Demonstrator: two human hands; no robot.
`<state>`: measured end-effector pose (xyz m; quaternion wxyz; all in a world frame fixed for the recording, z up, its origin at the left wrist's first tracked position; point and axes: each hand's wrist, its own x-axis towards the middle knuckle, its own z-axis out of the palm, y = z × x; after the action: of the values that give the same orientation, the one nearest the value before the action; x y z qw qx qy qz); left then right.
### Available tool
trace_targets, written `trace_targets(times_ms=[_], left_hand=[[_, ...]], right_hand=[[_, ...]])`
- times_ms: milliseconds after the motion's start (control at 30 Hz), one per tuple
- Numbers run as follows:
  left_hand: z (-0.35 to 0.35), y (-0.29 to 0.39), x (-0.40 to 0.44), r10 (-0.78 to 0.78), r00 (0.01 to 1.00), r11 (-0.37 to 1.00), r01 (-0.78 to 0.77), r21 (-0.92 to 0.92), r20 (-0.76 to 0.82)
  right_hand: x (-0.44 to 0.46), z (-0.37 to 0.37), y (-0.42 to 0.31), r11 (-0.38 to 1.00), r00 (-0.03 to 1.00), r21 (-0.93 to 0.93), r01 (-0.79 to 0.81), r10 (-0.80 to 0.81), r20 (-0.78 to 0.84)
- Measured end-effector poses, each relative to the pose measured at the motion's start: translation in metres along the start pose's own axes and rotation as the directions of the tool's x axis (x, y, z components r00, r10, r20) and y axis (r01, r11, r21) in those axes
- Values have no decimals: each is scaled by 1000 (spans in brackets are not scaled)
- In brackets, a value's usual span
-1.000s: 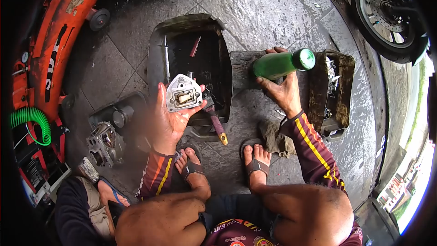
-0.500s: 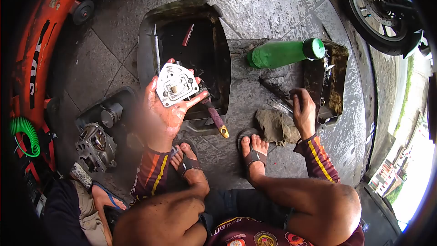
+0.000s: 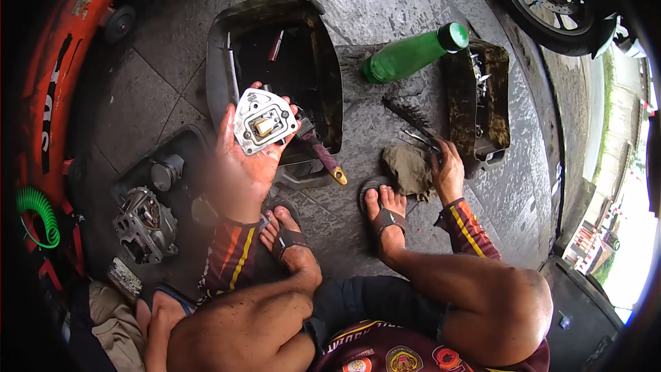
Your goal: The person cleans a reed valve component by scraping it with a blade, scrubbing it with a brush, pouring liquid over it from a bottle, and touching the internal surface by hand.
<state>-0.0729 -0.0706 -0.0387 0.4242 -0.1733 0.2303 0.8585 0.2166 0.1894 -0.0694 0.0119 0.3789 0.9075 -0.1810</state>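
A silver metal engine part with a light insert at its centre lies on my left hand, whose fingers curl behind it. Right of the feet, my right hand reaches down to the floor at the end of a thin metal tool, its fingers bent beside a crumpled brown rag. What its fingertips hold, if anything, is hidden. Farther up, a green bottle stands with its dark cap towards me. Behind the metal part is a dark tray with a brush at its near edge.
A narrow grimy tray with small parts stands on the right. On the left are an engine casing, a piston, and a red floor jack. Another person's foot shows at lower left; a motorcycle wheel is top right.
My right hand has let go of the green bottle and moved down beside the rag and the metal tool. The metal part remains in my left hand, its face tilting slightly.
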Motion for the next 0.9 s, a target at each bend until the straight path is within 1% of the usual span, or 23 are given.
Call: trace_targets(times_ms=[33, 67, 133, 167, 200, 233, 267, 367, 400, 467, 500, 533, 600, 667, 733, 800, 833, 867, 900], left_hand=[[-2, -1, -1, -5, 999, 999, 7, -37, 38], [2, -3, -4, 1, 1000, 998, -1, -66, 7], [0, -3, -6, -3, 1000, 998, 5, -70, 31], [-1, -2, -8, 8, 999, 999, -6, -46, 34], [-2, -3, -9, 17, 999, 1000, -16, -25, 37], [6, -2, -11, 20, 1000, 999, -20, -51, -6], [6, -1, -13, 22, 1000, 997, -22, -73, 2], [8, 1, -15, 37, 995, 994, -27, -109, 91], [10, 1, -15, 56, 995, 994, -47, -102, 88], [9, 2, -16, 90, 989, 991, -77, -111, 116], [11, 3, -16, 103, 992, 991, -96, -92, 73], [11, 4, -15, 115, 991, 990, -109, -93, 62], [10, 5, -14, 151, 988, 987, -148, -69, 43], [9, 6, -11, 165, 986, 985, -162, -63, 38], [7, 4, -10, 188, 979, 982, -189, 7, 78], [8, -1, -11, 187, 978, 982, -189, 11, 95], [11, -4, -12, 196, 974, 980, -198, 10, 115], [14, -7, -12, 206, 969, 978, -208, 6, 138], [18, -12, -14, 242, 963, 969, -245, 14, 118]], right_hand=[[-1, 5, -1, 999, 998, -43, -28, 30, 47], [-3, 8, -8, 998, 997, -20, -52, 53, 50], [-4, 20, -10, 992, 990, -36, -121, 124, 71], [-5, 24, -6, 999, 999, -33, 8, -9, -32], [-5, 26, -6, 1000, 1000, -15, 16, -16, -24], [-5, 24, -8, 999, 1000, -37, 29, -29, 8], [-4, 21, -9, 997, 998, -62, 42, -40, 39], [3, 11, -15, 984, 990, -150, 96, -79, 121], [3, 10, -17, 983, 988, -148, 106, -88, 123], [1, 9, -17, 962, 961, -58, 268, -271, -61], [-3, 27, 31, 913, 938, -219, 344, -344, 39], [-4, -2, -19, 977, 989, 154, 144, -141, -31], [-17, -35, -17, 990, 988, 14, 143, -143, 63], [-15, -85, -51, 984, 960, 111, 140, -162, 230], [-7, -141, -102, 979, 871, 91, 181, -202, 447], [2, -169, -127, 904, 765, 177, 389, -424, 485], [10, -177, -141, 886, 729, 181, 427, -456, 511], [21, -180, -162, 858, 703, 206, 471, -506, 500], [31, -176, -180, 824, 698, 236, 515, -563, 443]])
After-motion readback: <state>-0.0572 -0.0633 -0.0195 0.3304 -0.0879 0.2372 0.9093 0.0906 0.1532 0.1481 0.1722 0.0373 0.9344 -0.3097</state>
